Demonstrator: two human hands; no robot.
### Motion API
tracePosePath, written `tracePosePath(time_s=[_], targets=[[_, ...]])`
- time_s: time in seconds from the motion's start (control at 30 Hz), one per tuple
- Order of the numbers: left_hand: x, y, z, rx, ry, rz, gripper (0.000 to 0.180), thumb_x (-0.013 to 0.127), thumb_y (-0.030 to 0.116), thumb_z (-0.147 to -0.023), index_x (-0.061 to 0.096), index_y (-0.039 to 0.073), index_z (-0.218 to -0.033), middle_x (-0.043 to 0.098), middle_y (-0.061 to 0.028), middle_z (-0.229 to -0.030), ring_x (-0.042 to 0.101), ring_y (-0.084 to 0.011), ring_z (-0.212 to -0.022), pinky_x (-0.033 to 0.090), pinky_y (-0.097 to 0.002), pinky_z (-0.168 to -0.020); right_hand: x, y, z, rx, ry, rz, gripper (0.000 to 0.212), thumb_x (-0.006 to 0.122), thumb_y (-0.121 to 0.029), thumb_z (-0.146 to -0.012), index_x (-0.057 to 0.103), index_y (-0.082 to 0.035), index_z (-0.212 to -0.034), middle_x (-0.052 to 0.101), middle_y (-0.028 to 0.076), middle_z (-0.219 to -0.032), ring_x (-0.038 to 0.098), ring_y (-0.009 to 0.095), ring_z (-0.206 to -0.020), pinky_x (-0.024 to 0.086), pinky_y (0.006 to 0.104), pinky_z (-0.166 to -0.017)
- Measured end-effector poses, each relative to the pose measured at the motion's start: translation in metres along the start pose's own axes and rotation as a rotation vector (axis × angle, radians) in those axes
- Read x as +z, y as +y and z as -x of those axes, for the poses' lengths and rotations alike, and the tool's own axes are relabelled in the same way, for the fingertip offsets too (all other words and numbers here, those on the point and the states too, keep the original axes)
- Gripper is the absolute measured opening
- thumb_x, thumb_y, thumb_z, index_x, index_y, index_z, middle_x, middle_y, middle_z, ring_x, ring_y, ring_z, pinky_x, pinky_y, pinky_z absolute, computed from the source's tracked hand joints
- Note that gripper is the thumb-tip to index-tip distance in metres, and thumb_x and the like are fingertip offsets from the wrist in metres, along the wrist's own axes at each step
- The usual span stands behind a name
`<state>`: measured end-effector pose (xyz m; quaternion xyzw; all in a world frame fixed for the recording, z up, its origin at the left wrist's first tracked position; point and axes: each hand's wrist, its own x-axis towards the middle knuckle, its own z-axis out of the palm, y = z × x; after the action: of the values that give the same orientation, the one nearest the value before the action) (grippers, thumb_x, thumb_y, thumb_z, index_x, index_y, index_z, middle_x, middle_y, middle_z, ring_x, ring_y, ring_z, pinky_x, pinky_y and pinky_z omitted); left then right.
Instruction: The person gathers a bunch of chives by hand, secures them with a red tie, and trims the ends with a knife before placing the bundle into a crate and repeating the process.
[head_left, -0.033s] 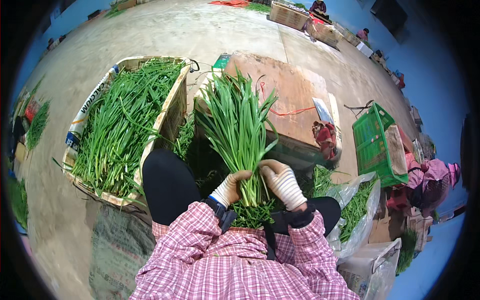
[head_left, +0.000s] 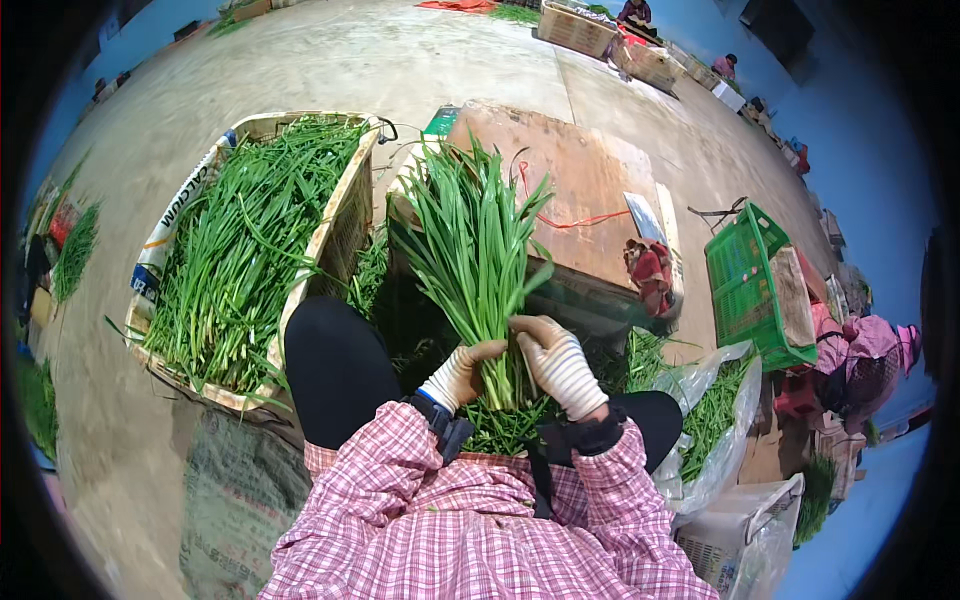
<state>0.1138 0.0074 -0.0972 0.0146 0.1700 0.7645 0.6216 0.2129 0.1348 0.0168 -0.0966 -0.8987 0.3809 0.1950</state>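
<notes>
An upright bunch of garlic chives [head_left: 470, 240] fans out in front of me, pale stem ends down and green tips up. My left hand [head_left: 460, 376], in a striped work glove, is closed around the lower stems, its thumb lying across them. On the bunch's right side my right hand [head_left: 556, 364], gloved alike, is closed with fingers and thumb pinched at the outer leaves; exactly which leaves it grips is partly hidden. A leaf just above it is smeared by motion. Loose green trimmings [head_left: 505, 425] lie in my lap beneath the stems.
To the left stands a large crate [head_left: 288, 335] heaped with chives. Ahead is a box topped by a brown board [head_left: 560, 190], with a red string and a cloth. A green basket [head_left: 745, 285], a plastic bag of greens [head_left: 735, 410] and another person [head_left: 865, 365] are at right.
My right hand has shifted slightly left and up against the bunch. An outer leaf on the right side has moved and blurred. The left hand keeps its grip.
</notes>
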Motion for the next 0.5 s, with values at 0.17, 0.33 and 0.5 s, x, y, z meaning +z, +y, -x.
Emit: tracePosePath(time_s=[0.17,0.33,0.5], targets=[[0.003,-0.003,0.003,0.09,0.031,-0.041,0.05,0.077,0.014,-0.078,0.059,0.009,-0.125,0.067,-0.0117,-0.116,0.064,-0.0304,-0.106,0.051,-0.0526,-0.095,0.007,-0.026,0.006,-0.044,0.005,0.05,0.025,0.054,0.002,-0.089,0.063,-0.002,-0.112,0.066,0.017,-0.103,0.066,0.031,-0.091,0.052,0.0366,-0.08],[0.002,-0.002,0.0,0.001,0.021,0.041,0.042,0.07,0.012,-0.08,0.061,0.003,-0.12,0.07,-0.0125,-0.11,0.068,-0.03,-0.098,0.054,-0.0505,-0.092,0.008,-0.004,0.015,0.327,0.205,-0.371,0.015,0.065,-0.006,-0.086,0.064,0.001,-0.099,0.067,0.014,-0.087,0.067,0.024,-0.08,0.053,0.0326,-0.072],[0.001,-0.006,-0.004,0.038,0.037,0.013,0.044,0.071,0.017,-0.078,0.062,0.002,-0.119,0.07,-0.0119,-0.107,0.068,-0.0286,-0.094,0.054,-0.0473,-0.091,0.011,0.018,0.01,0.264,0.239,-0.047,0.017,0.067,-0.006,-0.083,0.061,0.0,-0.098,0.066,0.012,-0.084,0.062,0.022,-0.076,0.051,0.0337,-0.072]])
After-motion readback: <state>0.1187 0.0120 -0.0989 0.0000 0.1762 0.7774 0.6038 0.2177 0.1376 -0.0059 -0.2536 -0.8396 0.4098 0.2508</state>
